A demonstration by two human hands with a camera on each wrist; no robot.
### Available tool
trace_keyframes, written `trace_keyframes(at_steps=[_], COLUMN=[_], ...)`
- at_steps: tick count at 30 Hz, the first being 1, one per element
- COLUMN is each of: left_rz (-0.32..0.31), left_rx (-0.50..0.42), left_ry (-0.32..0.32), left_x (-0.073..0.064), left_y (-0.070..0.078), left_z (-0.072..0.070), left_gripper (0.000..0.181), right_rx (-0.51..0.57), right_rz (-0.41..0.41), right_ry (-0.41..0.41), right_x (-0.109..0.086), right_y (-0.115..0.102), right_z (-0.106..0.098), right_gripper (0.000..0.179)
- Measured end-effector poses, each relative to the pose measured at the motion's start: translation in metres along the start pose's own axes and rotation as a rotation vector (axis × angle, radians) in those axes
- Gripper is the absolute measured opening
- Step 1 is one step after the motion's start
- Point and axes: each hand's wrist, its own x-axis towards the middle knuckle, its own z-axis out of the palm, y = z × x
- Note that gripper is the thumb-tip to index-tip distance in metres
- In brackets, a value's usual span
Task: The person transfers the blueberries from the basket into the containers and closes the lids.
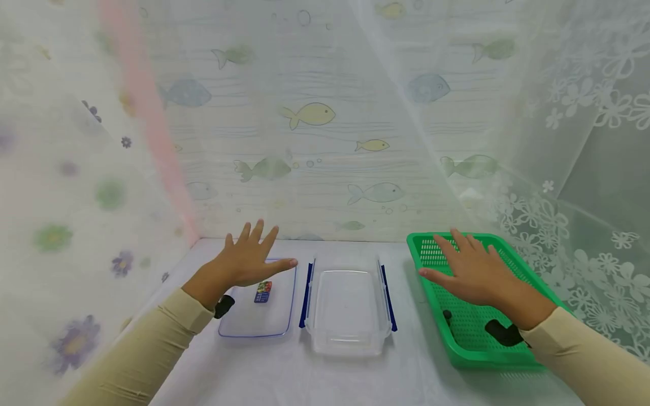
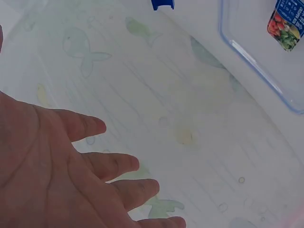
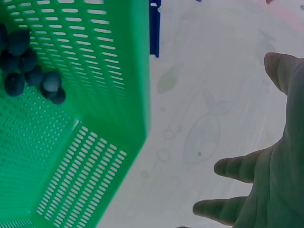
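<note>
My left hand [image 1: 246, 264] hovers with fingers spread over the far part of a clear lid [image 1: 241, 324] with a thin blue rim and a colourful label [image 1: 263, 292]. The left wrist view shows its bare palm [image 2: 42, 166]. To the lid's right is a clear plastic box [image 1: 346, 310] with blue side clips [image 1: 388, 299]. My right hand [image 1: 474, 273], fingers apart and holding nothing, is above a green basket [image 1: 459, 361]. Dark, round, grape-like fruits [image 3: 28, 64] lie clustered in that basket in the right wrist view; the arm mostly hides them from the head view.
A white cloth [image 1: 244, 372] covers the table. Behind it hangs a pale curtain [image 1: 315, 186] printed with fish; flowered sheets close off the left and right sides. Small black devices [image 1: 503, 332] sit at both wrists.
</note>
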Motion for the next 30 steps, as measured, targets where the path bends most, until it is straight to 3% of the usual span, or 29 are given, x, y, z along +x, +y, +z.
trace_keyframes(at_steps=[14, 23, 30], left_rz=[0.046, 0.072, 0.074], left_rx=[-0.185, -0.333, -0.442], left_ry=[-0.041, 0.001, 0.044], left_x=[0.006, 0.01, 0.013], left_y=[0.015, 0.027, 0.033], left_z=[0.023, 0.044, 0.06], left_gripper=[0.113, 0.106, 0.095], right_rx=[0.074, 0.127, 0.228], right_rz=[-0.008, -0.033, -0.066], right_ry=[-0.021, -0.035, -0.06], right_x=[0.001, -0.001, 0.0], right_y=[0.016, 0.028, 0.034], right_z=[0.008, 0.017, 0.024], right_gripper=[0.093, 0.078, 0.054])
